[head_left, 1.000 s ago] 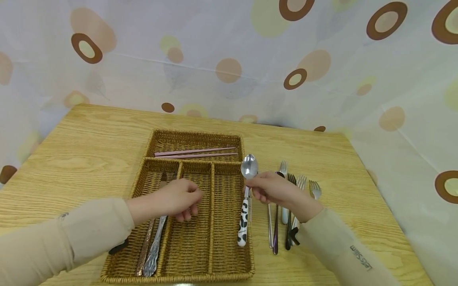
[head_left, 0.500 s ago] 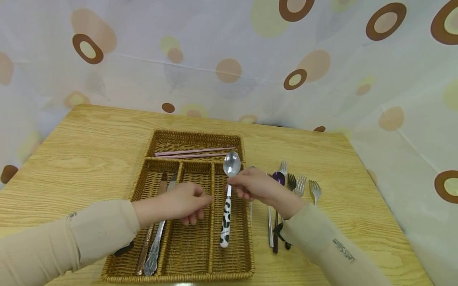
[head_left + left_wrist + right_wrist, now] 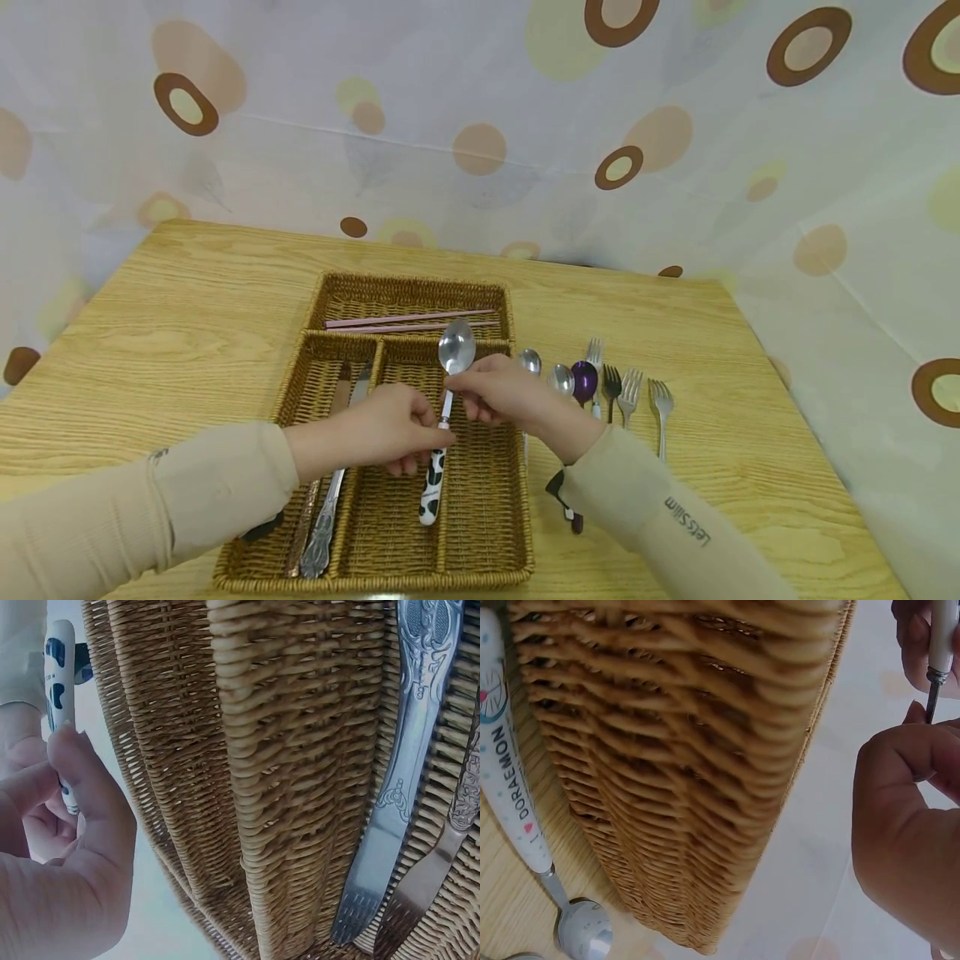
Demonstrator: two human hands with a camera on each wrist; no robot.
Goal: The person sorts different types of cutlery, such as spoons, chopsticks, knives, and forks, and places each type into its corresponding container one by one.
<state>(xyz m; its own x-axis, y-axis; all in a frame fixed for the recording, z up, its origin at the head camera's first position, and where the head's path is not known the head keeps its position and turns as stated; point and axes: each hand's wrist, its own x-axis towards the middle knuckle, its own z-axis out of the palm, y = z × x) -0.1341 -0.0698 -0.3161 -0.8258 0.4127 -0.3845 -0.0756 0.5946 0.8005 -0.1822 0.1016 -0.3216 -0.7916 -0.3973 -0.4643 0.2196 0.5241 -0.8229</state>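
I held the spoon (image 3: 447, 407) over the tray (image 3: 480, 578), its long axis pointing toward the tray's far end; the right hand (image 3: 504, 392) pinched it nearer that end, the left hand (image 3: 384, 429) nearer the front.

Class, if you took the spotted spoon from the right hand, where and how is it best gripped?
The spoon is probably best pinched mid-handle, coming from the left: the right hand pinches its neck below the bowl, while the thicker handle slants to the near left, where the left hand has its thumb across it.
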